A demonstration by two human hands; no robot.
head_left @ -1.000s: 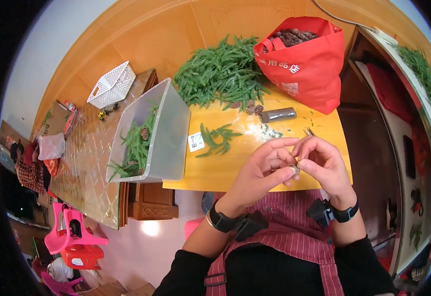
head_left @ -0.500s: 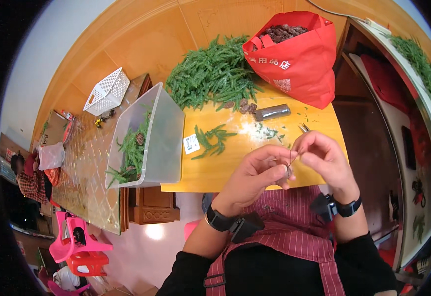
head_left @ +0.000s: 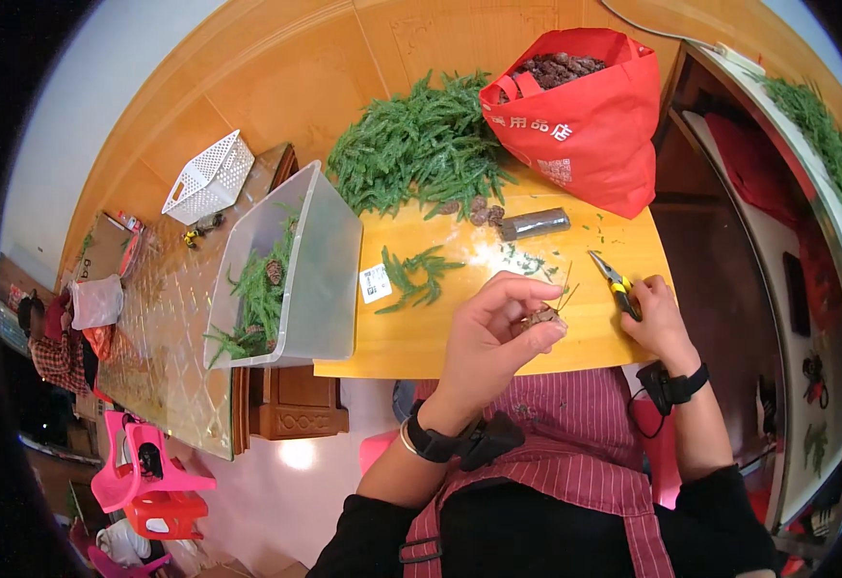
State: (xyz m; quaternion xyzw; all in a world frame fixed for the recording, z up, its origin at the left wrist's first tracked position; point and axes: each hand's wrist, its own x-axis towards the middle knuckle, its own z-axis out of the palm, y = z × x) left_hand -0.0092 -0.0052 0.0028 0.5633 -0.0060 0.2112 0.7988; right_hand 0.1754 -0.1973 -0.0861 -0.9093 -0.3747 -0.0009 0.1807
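Note:
My left hand is closed on a small brown pine cone, above the front of the yellow table. Thin wire sticks up from the cone, its ends free. To the right, my right hand has its fingers round the handles of needle-nose pliers with yellow and black grips. Their jaws point away from me, lying at the tabletop. Left of my hands lie green artificial pine sprigs, beside a white label card.
Behind stand a heap of green sprigs and a red bag full of pine cones. Loose cones lie by a dark wrapped roll. A clear plastic bin holds sprigs and cones. Another person is at far left.
My right hand has let go of the wire and moved right and down onto the pliers. My left hand keeps the pine cone and has shifted slightly left.

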